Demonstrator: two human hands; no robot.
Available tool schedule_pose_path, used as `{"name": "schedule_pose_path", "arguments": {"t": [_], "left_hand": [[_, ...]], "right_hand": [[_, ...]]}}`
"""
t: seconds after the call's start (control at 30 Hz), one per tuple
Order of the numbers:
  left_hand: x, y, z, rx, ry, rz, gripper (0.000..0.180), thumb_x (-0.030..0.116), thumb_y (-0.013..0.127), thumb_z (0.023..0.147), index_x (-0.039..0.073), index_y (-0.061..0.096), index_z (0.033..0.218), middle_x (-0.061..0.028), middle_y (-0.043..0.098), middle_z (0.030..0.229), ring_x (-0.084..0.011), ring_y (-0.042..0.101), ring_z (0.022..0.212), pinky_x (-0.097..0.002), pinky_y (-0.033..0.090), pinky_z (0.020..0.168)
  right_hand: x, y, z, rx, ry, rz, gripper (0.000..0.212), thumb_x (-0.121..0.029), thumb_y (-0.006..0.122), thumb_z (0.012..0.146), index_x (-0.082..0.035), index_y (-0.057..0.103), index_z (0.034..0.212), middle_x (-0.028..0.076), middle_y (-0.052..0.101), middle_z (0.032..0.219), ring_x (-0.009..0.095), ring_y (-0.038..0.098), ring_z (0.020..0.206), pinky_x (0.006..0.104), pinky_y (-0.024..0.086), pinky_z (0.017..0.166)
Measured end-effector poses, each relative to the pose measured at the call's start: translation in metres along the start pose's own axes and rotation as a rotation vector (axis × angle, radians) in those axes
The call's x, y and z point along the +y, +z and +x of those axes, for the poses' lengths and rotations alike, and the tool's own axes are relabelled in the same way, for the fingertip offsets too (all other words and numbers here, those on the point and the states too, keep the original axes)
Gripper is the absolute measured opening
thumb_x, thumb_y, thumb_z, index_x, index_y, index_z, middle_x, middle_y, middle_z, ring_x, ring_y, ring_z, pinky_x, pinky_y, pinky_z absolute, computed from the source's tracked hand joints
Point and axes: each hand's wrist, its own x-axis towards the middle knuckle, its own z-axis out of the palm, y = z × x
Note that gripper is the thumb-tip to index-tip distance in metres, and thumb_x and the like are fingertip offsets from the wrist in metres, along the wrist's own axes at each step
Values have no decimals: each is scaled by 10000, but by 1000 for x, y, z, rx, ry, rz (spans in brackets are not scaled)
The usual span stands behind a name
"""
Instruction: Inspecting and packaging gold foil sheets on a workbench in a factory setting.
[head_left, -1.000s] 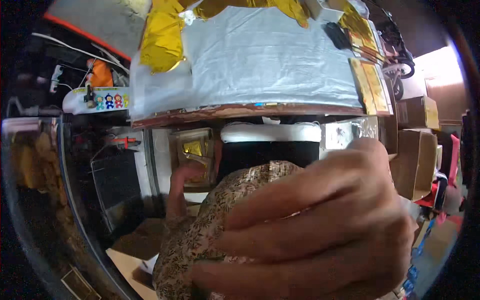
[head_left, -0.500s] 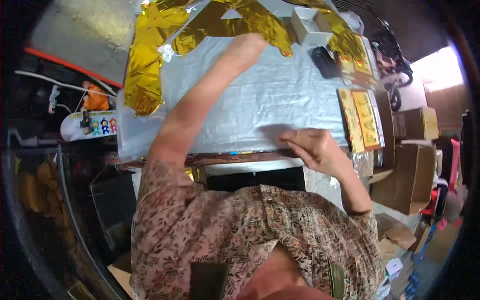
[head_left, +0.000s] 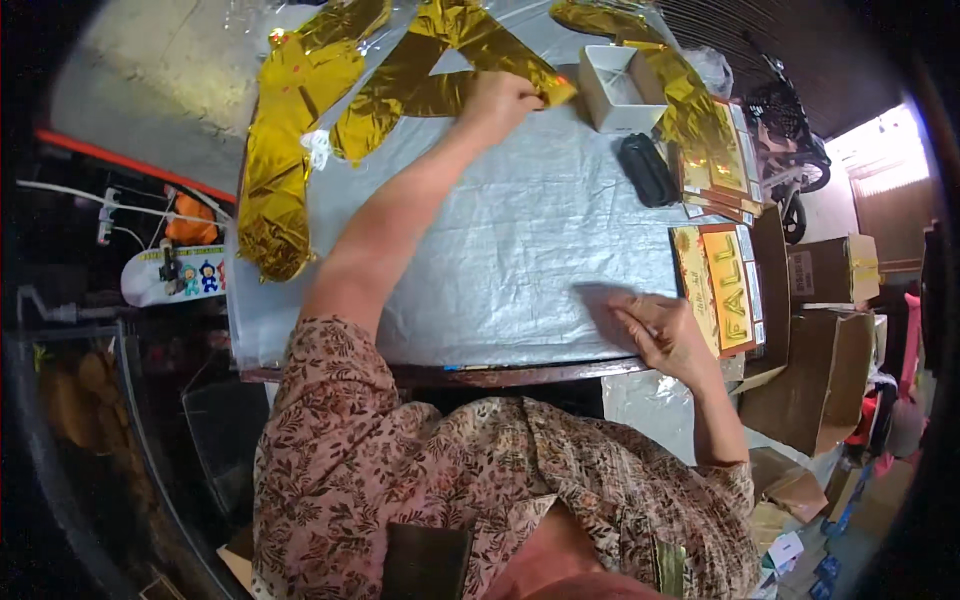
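Note:
A flat gold foil letter balloon (head_left: 430, 88), shaped like an A, lies at the far side of the table. My left hand (head_left: 497, 108) reaches across to its right leg, with fingers pinched at the foil's lower edge. Near the front right of the table, my right hand (head_left: 662, 335) is closed, fingertips pressed together. Whatever it may hold is too small or hidden to make out. Another long gold foil balloon (head_left: 275, 170) lies at the left, with a small bunch of white string (head_left: 317, 149) beside it. More gold foil (head_left: 690, 95) lies at the far right.
A white open box (head_left: 622, 95) and a black oblong tray (head_left: 647, 170) stand at the right. Beyond my right hand lie printed packages (head_left: 718, 290) with yellow lettering. Cardboard boxes (head_left: 810, 380) are beside the table. Silvery sheeting (head_left: 520, 230) covers the tabletop.
My left hand has come down onto the A-shaped balloon's right leg, now pinching its edge. My right hand has shifted slightly right and nearer the table's front edge. The view has shifted too.

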Motion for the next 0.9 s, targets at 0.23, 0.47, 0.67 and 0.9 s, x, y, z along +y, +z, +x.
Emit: {"name": "schedule_pose_path", "arguments": {"t": [0.23, 0.47, 0.67, 0.9], "left_hand": [[-15, -10, 0, -25, -471, -284, 416, 420, 906, 700, 70, 797, 897, -88, 770, 819, -212, 722, 713, -369, 546, 691], [-10, -5, 0, -1, -465, -389, 462, 387, 889, 732, 58, 766, 1032, -85, 785, 937, -212, 738, 839, -351, 560, 768], [-52, -12, -11, -223, -495, -737, 324, 317, 763, 924, -4, 755, 969, -15, 738, 898, -108, 686, 821, -294, 563, 761], [-41, -9, -4, -161, -721, -1003, 190, 186, 781, 922, 19, 758, 1011, -22, 726, 984, -96, 679, 922, -246, 538, 826]], "right_hand": [[0, -18, 115, 201, -232, -206, 439, 16, 630, 904, -53, 627, 1337, 219, 686, 1241, 435, 671, 1077, 478, 544, 940], [53, -13, 270, 394, -255, -618, 334, -79, 657, 875, -67, 679, 1208, 164, 732, 1073, 378, 671, 1026, 456, 561, 858], [71, -7, 291, 387, -188, -705, 260, -200, 711, 887, -64, 732, 1108, 151, 726, 975, 356, 672, 996, 466, 532, 876], [69, -16, 275, 447, -407, -834, 324, -246, 742, 886, -94, 717, 1170, 104, 733, 1044, 297, 652, 1093, 457, 439, 1031]]}}
